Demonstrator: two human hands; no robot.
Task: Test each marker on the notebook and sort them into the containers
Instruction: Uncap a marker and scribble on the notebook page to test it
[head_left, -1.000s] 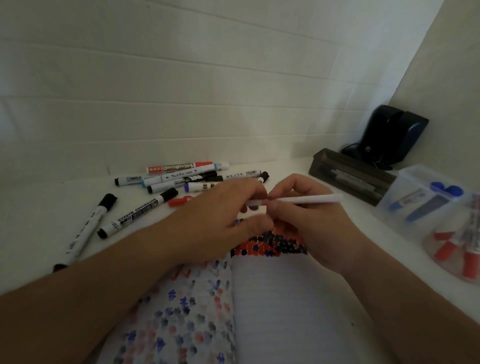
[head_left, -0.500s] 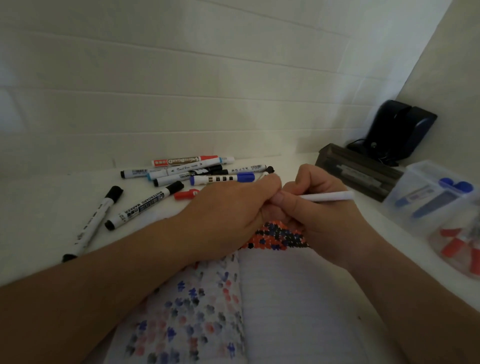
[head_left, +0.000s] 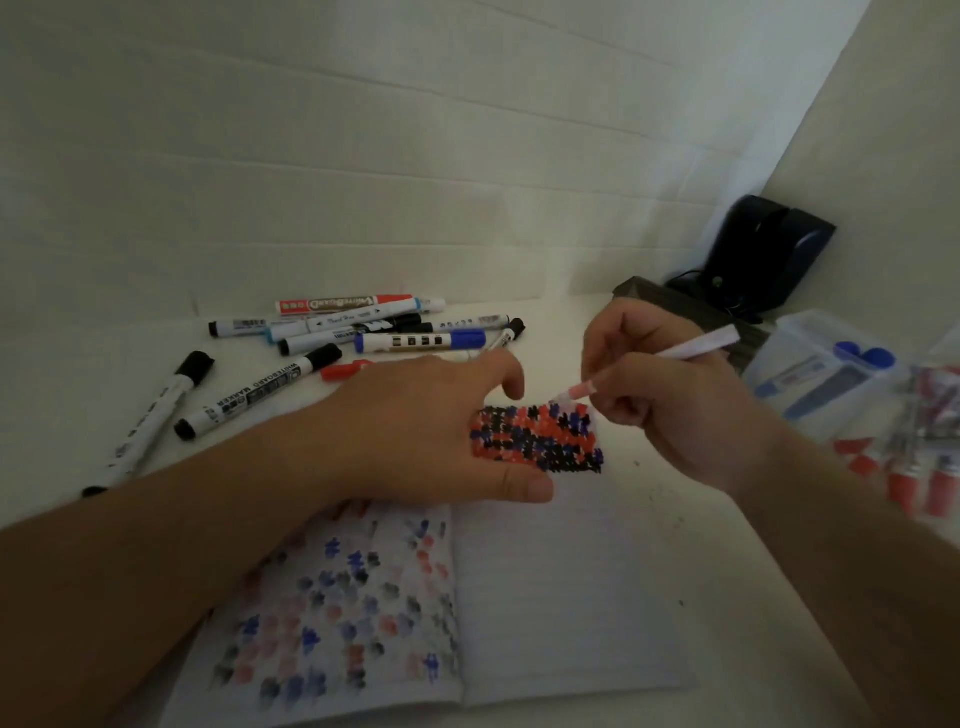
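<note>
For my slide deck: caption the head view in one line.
Right hand touches an uncapped marker to the notebook; left hand steadies it.

My work surface is a white table (head_left: 727, 571) set into a corner, walls at the top and right of the frame. An open notebook (head_left: 561, 597) lies flat on it at lower centre, its left page covered in faded colour marks and its right page carrying a dense block of red, blue and black marks at the top. A loose group of markers (head_left: 363, 332) lies at centre left, with two black-capped markers (head_left: 156, 415) apart from it, further left. A dark tray (head_left: 675, 301) sits at upper right. Clear containers (head_left: 831, 374) holding markers stand at the right edge. A black device (head_left: 763, 254) occupies the corner.
</note>
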